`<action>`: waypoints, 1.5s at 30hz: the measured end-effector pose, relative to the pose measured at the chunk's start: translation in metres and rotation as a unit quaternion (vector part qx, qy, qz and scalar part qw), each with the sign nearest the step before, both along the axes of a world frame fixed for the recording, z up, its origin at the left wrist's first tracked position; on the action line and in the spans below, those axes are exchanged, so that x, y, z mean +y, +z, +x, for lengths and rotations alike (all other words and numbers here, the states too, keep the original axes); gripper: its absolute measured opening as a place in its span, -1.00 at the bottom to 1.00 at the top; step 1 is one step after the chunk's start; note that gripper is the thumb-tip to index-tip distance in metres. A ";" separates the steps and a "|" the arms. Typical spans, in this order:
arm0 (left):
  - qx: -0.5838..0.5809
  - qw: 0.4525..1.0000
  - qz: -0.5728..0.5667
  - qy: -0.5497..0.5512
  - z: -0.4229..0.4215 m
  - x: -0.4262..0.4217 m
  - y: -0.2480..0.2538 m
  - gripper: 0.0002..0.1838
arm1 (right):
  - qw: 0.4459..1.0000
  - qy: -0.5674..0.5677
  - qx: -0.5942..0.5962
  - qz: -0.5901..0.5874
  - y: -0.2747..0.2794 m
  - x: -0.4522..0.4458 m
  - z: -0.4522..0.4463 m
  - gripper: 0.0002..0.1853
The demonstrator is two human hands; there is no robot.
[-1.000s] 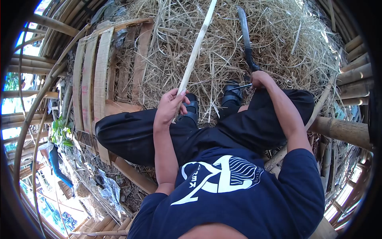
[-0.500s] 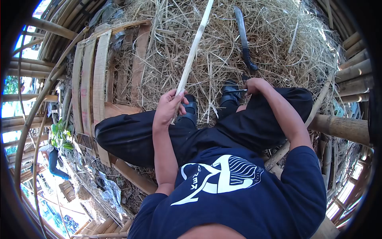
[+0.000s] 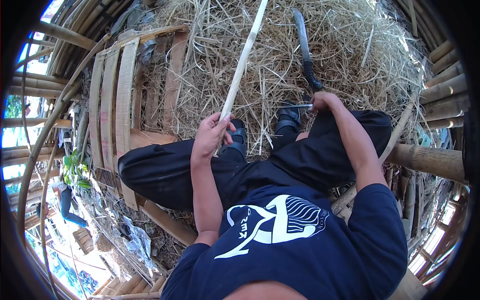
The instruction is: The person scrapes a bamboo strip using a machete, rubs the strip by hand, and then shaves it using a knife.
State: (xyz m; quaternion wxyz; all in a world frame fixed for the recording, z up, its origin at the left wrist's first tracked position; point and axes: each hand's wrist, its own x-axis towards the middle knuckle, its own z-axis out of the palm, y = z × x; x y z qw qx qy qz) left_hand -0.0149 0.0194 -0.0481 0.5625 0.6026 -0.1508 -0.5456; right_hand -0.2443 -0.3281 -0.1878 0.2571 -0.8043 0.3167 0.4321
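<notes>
"What are you getting from the left hand (image 3: 212,135)?"

"From my end, I'm seeing it sitting just left of the middle of the frame, its thumb and fingers pinching a long pale strip (image 3: 244,62). The strip is slanting up and slightly right, running out past the top edge."

"And the right hand (image 3: 326,101)?"

"It's resting right of the middle, by the bent knee, with the fingers curling closed around a slim blade (image 3: 300,105). The blade is pointing left, over the strapped sandal (image 3: 288,119). The fingertips are hiding from me, so I'm not telling you how each one is gripping."

"What's lying just above that hand?"

"A machete (image 3: 302,40) is lying on the straw (image 3: 355,47), its black handle ending close to the knuckles. I'm not managing to tell whether they're touching."

"Anything toward the edges?"

"Wooden slats (image 3: 109,107) are standing out in the upper left, a thick bamboo pole (image 3: 430,162) is jutting in from the right edge, and another person (image 3: 66,202) is showing small in the lower left."
</notes>
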 end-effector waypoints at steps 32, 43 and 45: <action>0.013 0.994 -0.087 -0.068 -0.019 -0.007 0.069 -0.65 | 0.929 -0.013 -0.319 -0.189 0.292 0.064 0.064 -0.64; -0.059 0.987 -0.122 -0.081 0.042 0.019 0.113 -0.66 | 0.916 -0.096 -0.302 -0.247 0.384 0.079 0.019 -0.65; -0.057 0.986 -0.126 -0.088 0.044 0.020 0.113 -0.67 | 0.907 -0.069 -0.315 -0.271 0.378 0.079 0.007 -0.65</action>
